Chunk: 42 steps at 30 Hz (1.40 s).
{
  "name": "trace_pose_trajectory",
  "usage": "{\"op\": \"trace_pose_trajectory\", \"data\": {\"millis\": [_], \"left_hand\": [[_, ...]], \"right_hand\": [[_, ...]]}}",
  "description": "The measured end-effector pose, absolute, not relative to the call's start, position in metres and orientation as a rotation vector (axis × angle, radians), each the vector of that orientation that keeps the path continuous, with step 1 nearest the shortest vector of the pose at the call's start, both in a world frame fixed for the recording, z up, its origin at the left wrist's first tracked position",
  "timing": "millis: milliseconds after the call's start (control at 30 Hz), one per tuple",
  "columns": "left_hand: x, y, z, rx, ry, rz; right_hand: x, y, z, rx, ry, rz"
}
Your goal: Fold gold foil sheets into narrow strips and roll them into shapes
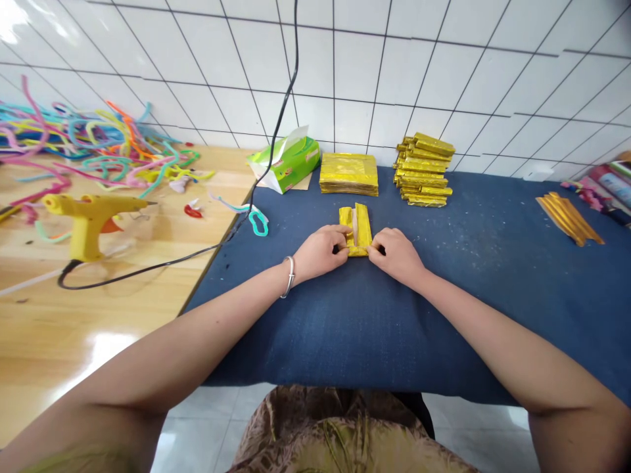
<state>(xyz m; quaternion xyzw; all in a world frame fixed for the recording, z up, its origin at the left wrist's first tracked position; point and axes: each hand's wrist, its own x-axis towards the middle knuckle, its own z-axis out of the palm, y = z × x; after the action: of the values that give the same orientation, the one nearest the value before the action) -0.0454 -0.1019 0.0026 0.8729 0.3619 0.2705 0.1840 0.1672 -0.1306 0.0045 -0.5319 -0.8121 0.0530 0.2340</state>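
A gold foil paper sheet (363, 226) lies on the blue cloth, its two sides folded inward and its near edge turned up. My left hand (326, 251) pinches its near left corner, fingers closed. On the near right corner, my right hand (396, 253) has thumb and fingers closed in a pinch. Beyond the hands sits a flat stack of gold foil paper (348, 175). To its right rises a pile of folded gold foil strips (424, 171).
A green tissue pack (290, 161) stands at the back. Left, on a wooden table (148, 315), lie a yellow glue gun (89, 223) and tangled pipe cleaners (108, 144). Its black cable (282, 112) crosses to the wall. More gold strips (570, 217) lie far right on the blue cloth (315, 328).
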Motion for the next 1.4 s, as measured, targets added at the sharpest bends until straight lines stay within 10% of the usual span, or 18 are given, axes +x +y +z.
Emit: {"op": "trace_pose_trajectory", "data": {"millis": [1400], "left_hand": [[-0.042, -0.134, 0.028, 3.230, 0.743, 0.273]], "right_hand": [[0.175, -0.129, 0.006, -1.459, -2.135, 0.308]]}}
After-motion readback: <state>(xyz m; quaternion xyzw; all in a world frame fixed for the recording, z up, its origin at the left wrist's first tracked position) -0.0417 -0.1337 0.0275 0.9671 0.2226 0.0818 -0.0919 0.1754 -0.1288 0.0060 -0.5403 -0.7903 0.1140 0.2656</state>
